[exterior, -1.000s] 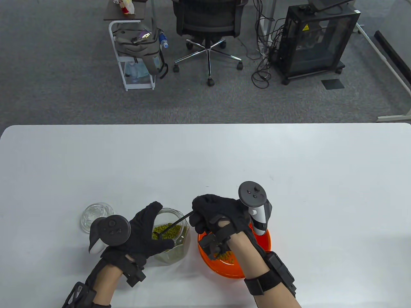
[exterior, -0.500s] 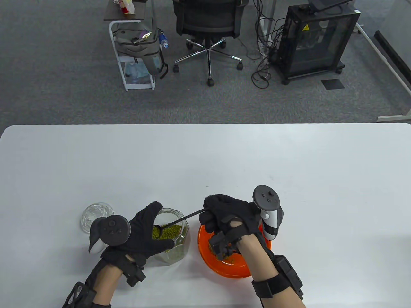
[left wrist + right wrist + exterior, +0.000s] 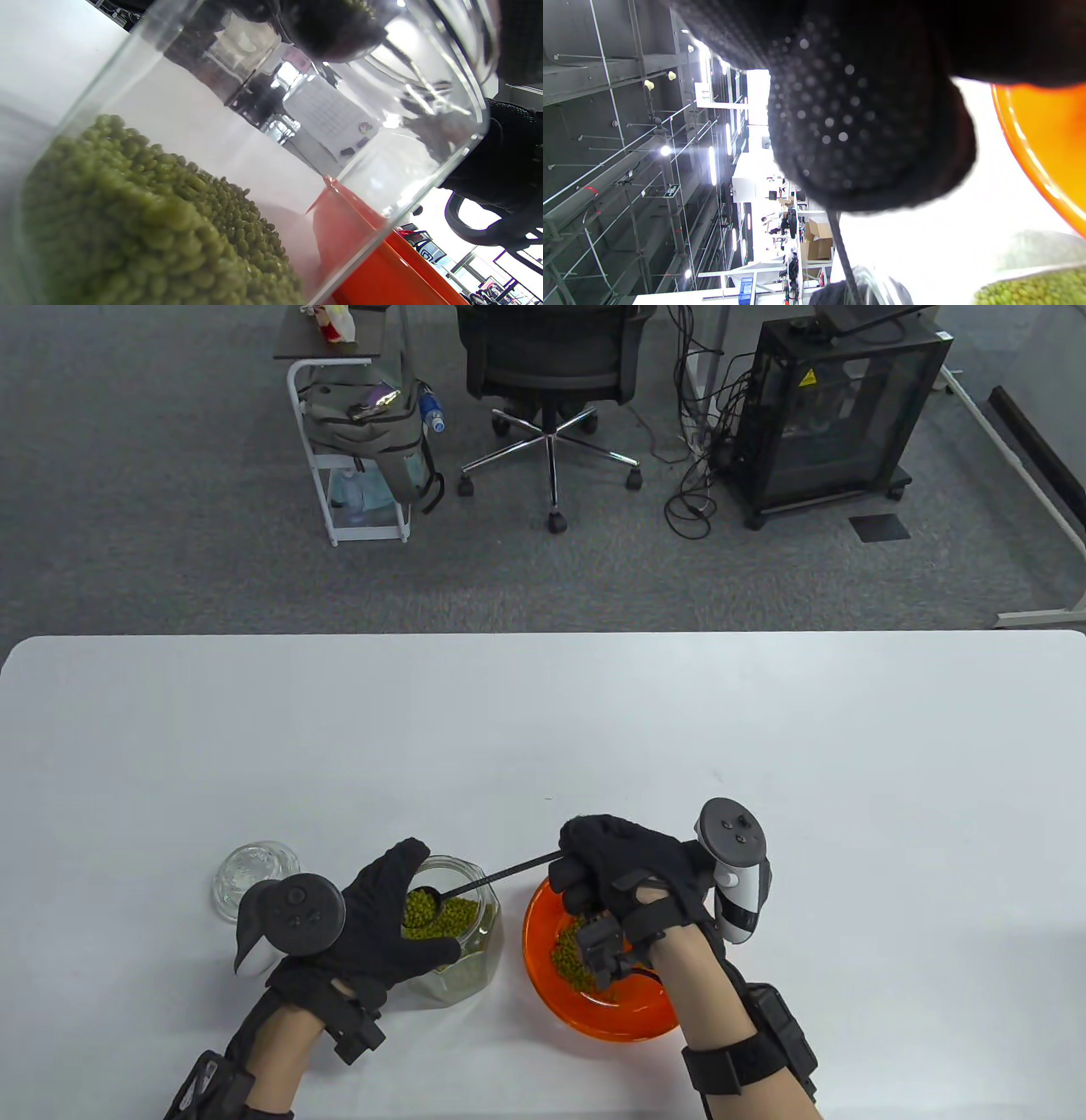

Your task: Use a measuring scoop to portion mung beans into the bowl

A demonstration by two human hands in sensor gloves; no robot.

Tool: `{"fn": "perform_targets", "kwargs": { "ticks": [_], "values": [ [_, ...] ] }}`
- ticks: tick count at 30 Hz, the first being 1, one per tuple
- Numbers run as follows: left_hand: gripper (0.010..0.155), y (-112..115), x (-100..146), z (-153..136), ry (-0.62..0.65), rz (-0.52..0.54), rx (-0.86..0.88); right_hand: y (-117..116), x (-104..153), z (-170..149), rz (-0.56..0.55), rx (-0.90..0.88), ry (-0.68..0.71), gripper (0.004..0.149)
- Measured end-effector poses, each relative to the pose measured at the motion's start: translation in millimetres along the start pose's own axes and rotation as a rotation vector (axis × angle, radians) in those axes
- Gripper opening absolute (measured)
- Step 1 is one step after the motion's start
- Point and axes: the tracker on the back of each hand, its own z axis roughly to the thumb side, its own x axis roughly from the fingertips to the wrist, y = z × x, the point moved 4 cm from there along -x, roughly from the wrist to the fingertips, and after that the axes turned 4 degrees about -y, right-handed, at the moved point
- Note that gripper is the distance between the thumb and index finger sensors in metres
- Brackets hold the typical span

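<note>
While two gloved hands work near the front edge of the white desk [image 3: 543, 712], one glass jar [image 3: 462, 929], one orange bowl [image 3: 543, 976], one black measuring scoop [image 3: 475, 884] and one glass lid [image 3: 246, 874] lie within reach. The left hand [image 3: 373, 916] curls round the jar's side; the right hand [image 3: 619, 865] grips the scoop's handle above the bowl, the scoop's head sitting loaded at the jar's mouth. Mung beans [image 3: 445, 914] fill the lower jar, and a smaller heap [image 3: 573, 954] lies in the bowl, which stands just beside the jar.

From the left wrist, the beans [image 3: 140, 220] show through the jar wall with the bowl's orange rim [image 3: 382, 271] behind. From the right wrist, a glove fingertip [image 3: 865, 135] blocks most of the frame.

Beyond the desk stand one office chair [image 3: 551, 364], a cart [image 3: 356, 441] and a black cabinet [image 3: 836, 407].
</note>
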Motion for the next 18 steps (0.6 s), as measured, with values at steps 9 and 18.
{"fn": "perform_targets", "kwargs": {
  "ticks": [9, 18],
  "values": [
    [0.120, 0, 0, 0, 0.000, 0.000, 0.000, 14, 5, -4, -0.004, -0.056, -0.014, 0.043],
    [0.120, 0, 0, 0, 0.000, -0.001, 0.000, 31, 10, -7, -0.007, -0.125, -0.020, 0.043]
  ]
}}
